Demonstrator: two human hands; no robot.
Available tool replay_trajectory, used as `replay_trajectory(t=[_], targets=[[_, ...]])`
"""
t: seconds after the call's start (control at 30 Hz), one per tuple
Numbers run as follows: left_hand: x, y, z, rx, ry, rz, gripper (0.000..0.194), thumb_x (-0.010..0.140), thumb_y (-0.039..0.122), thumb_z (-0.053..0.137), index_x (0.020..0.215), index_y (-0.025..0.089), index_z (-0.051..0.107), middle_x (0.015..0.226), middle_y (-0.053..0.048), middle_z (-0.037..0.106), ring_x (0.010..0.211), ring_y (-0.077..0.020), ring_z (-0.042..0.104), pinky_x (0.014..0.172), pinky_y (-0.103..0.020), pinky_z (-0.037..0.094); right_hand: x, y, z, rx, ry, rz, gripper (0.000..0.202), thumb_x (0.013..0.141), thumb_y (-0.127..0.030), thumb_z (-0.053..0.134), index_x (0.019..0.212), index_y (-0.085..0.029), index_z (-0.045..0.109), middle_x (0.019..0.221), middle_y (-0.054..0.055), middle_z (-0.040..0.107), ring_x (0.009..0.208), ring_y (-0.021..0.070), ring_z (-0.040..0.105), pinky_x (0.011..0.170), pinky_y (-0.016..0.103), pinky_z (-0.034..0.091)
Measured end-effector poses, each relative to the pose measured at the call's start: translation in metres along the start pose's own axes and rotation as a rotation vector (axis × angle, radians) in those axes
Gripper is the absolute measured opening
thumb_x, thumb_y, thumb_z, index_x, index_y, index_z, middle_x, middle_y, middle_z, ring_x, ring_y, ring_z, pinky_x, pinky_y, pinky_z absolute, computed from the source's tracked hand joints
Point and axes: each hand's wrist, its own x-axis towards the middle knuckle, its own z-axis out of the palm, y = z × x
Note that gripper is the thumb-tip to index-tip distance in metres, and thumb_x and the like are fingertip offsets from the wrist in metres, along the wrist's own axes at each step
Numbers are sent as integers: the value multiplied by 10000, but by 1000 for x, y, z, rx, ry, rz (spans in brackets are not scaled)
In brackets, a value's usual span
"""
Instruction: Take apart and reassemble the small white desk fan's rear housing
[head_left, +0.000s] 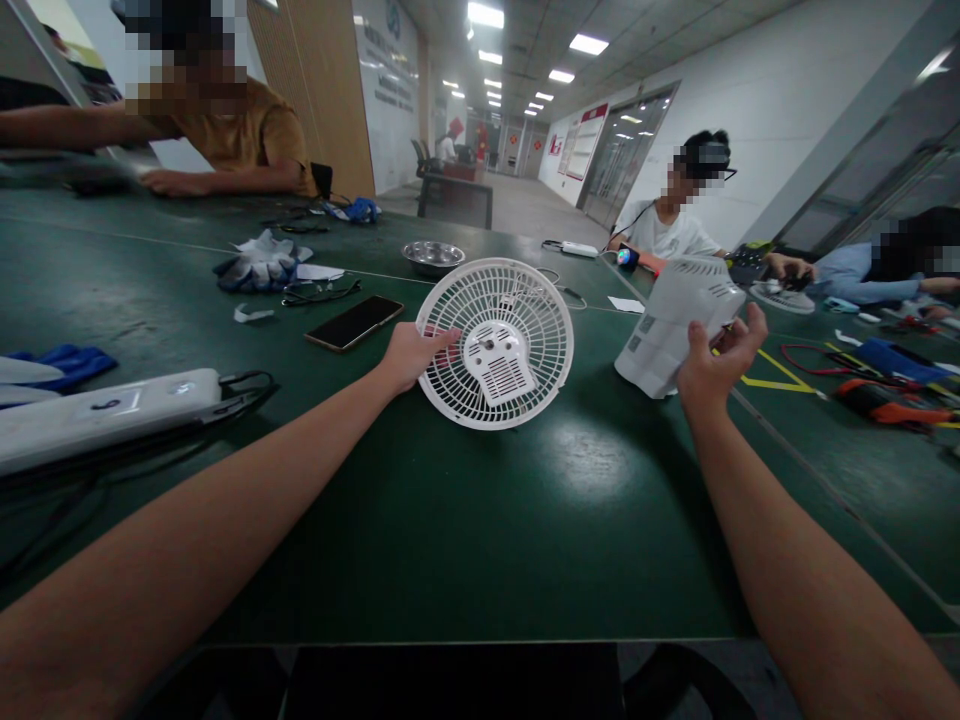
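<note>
A round white fan grille (pixel 499 365) with a slotted centre stands tilted up over the green table (pixel 450 540). My left hand (pixel 416 355) grips its left rim, thumb across the bars. Further right, a white plastic housing (pixel 664 325) with vent slots at its top leans to one side. My right hand (pixel 716 360) is at the housing's right side, thumb against it and fingers raised; the fingers appear partly spread, and how firmly they hold it is unclear.
Left of the grille lie a phone (pixel 355 322), gloves (pixel 259 262) and a white power strip (pixel 112 415). Behind it sits a metal bowl (pixel 433 257). An orange-handled tool (pixel 889 402) and cables lie at the right. Several people sit around the table.
</note>
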Motion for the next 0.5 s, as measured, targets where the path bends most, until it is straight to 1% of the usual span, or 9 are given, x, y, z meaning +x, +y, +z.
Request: replay_trajectory(t=[0.13, 0.2, 0.33, 0.43, 0.5], targets=[[-3, 3, 1, 4, -7, 5, 168, 799, 232, 863, 874, 107, 780, 804, -111, 775, 693, -215, 736, 724, -397, 618, 0, 4, 0, 42, 6, -73, 822, 838, -350, 647, 1557, -135, 314, 1368, 201, 550, 1218, 288, 631, 1064, 429, 482], [-3, 4, 2, 9, 4, 5, 153, 806, 226, 858, 860, 108, 778, 775, -103, 766, 683, -209, 730, 723, -391, 614, -1, 4, 0, 31, 12, -79, 836, 829, -348, 672, 1563, -136, 334, 1362, 195, 547, 1206, 283, 631, 1062, 428, 484], [-3, 5, 3, -4, 13, -8, 146, 809, 218, 859, 860, 111, 774, 756, -97, 755, 676, -202, 723, 718, -381, 603, -2, 1, -1, 26, 25, -53, 872, 824, -344, 668, 1592, -150, 303, 1308, 168, 554, 1108, 259, 657, 996, 399, 520], [-3, 5, 2, -7, 5, -13, 159, 808, 226, 864, 869, 109, 775, 778, -107, 762, 682, -207, 727, 717, -385, 605, -3, -3, -4, -18, 31, -33, 909, 791, -325, 683, 1596, -174, 290, 1295, 144, 546, 1056, 257, 652, 968, 403, 521], [-4, 5, 1, 3, 3, -11, 164, 812, 237, 865, 864, 109, 776, 786, -112, 766, 681, -211, 728, 712, -387, 607, -1, -5, -6, -67, -32, 12, 964, 776, -287, 664, 1620, -214, 204, 1349, 146, 508, 1102, 273, 620, 980, 423, 502]])
